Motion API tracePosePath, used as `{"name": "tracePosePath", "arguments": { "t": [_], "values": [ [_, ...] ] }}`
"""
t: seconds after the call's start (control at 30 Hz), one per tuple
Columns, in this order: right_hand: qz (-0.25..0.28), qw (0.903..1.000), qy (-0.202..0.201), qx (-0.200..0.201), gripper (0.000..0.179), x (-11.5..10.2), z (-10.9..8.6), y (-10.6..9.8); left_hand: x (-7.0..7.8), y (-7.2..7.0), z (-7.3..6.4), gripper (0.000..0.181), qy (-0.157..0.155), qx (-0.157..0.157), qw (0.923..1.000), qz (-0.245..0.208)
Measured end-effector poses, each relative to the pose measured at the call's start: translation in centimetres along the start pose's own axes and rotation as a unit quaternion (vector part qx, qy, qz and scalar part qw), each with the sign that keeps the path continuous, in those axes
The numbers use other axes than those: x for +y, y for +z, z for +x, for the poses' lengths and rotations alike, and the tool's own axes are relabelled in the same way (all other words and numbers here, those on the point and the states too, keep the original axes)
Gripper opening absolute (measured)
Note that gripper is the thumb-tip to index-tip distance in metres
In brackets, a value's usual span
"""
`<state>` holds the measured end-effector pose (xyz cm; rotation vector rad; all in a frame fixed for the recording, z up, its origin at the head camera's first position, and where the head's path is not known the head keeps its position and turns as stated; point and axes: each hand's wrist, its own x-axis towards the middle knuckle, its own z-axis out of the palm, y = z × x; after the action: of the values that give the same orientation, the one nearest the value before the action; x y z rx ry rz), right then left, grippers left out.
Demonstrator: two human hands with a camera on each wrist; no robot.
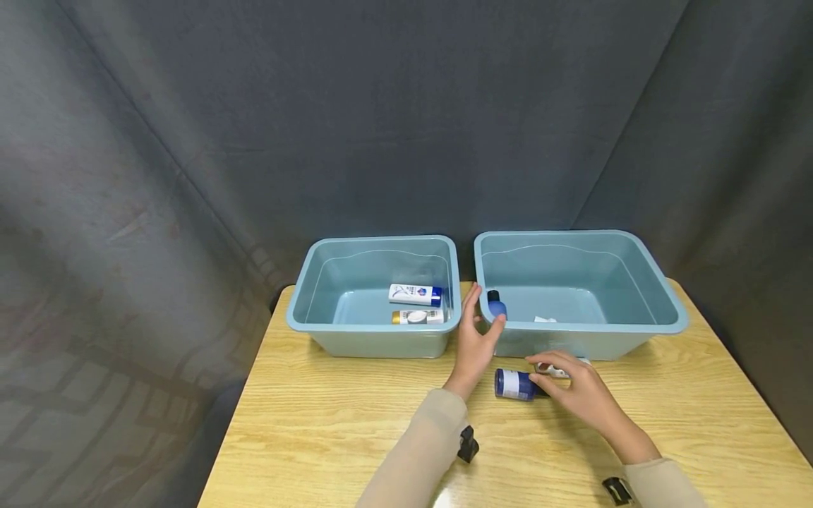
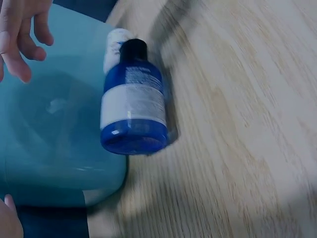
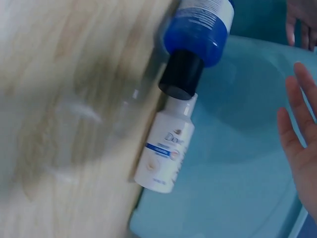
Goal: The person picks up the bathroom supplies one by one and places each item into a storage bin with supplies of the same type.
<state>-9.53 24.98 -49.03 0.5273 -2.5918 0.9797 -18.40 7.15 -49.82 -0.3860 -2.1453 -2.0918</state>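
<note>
Head view: a blue bottle (image 1: 515, 384) and a white bottle (image 3: 164, 153) lie on the counter (image 1: 330, 437), in front of the right-hand bin (image 1: 610, 346). The right hand (image 1: 584, 400), thumb and fingers apart, is just beside them, holding nothing. The left hand (image 1: 475, 346), spread and empty, is at the bin's left end. Nudged, the round-sided blue bottle could roll; its black cap (image 3: 181, 74), overlapping the white bottle, might knock that one askew.

Curtain (image 1: 394, 127): dark grey cloth, behind the table and along both sides, creased by slanting lines
Table (image 1: 305, 423): pale yellowish wood, streaky grain
Light: paler on the left cloth, small glare low on the tabletop
</note>
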Motion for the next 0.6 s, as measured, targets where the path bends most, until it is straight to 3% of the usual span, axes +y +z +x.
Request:
{"name": "tracePosePath", "arguments": {
  "t": [0.33, 0.6],
  "values": [
    [0.012, 0.9957, 0.073, -0.055, 0.035, 1.0, -0.8, 2.1, -0.3, -0.2, 0.1, 0.066, 0.01, -0.001, 0.9999, 0.005],
    [0.016, 0.9928, 0.095, -0.07, 0.044, 1.5, -1.2, 3.4, -0.5, 0.0, 0.1, 0.064, 0.008, 0.008, 0.9998, -0.019]
  ]
}}
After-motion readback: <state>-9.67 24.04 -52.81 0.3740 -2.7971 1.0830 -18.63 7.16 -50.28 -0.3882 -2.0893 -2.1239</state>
